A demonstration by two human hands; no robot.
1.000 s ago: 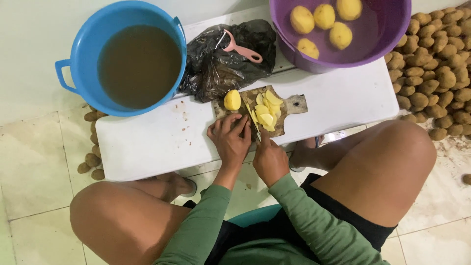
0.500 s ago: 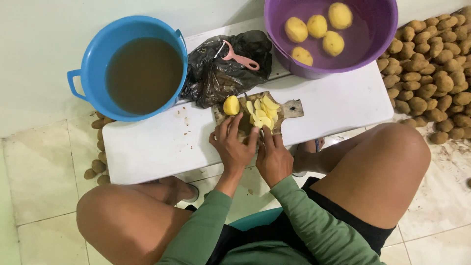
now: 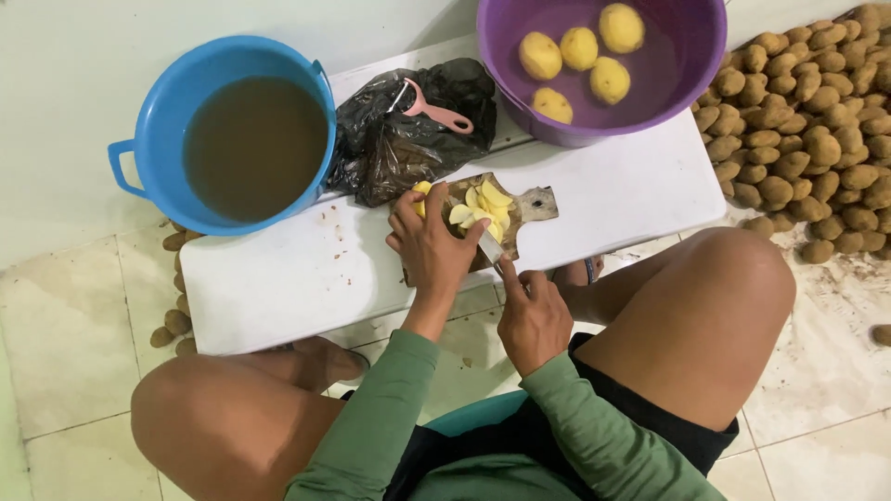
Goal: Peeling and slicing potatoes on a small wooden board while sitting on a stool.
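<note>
— What sits at the left?

— A blue tub (image 3: 232, 130) of murky water, then a black bag (image 3: 399, 139) with a pink peeler (image 3: 436, 113) on it.

— And the hands?

— The left hand (image 3: 429, 249) presses a peeled potato (image 3: 422, 195) onto the wooden board (image 3: 506, 218), beside yellow slices (image 3: 483, 209). The right hand (image 3: 531, 315) grips a knife (image 3: 489, 247).

— Further right?

— A purple basin (image 3: 687, 83), then a heap of unpeeled potatoes (image 3: 807, 130).

Seen from above: left hand (image 3: 429, 246) steadies a potato (image 3: 422, 193) on a board (image 3: 531, 203); right hand (image 3: 532, 318) holds a knife (image 3: 489, 248) beside yellow slices (image 3: 483, 209).
</note>
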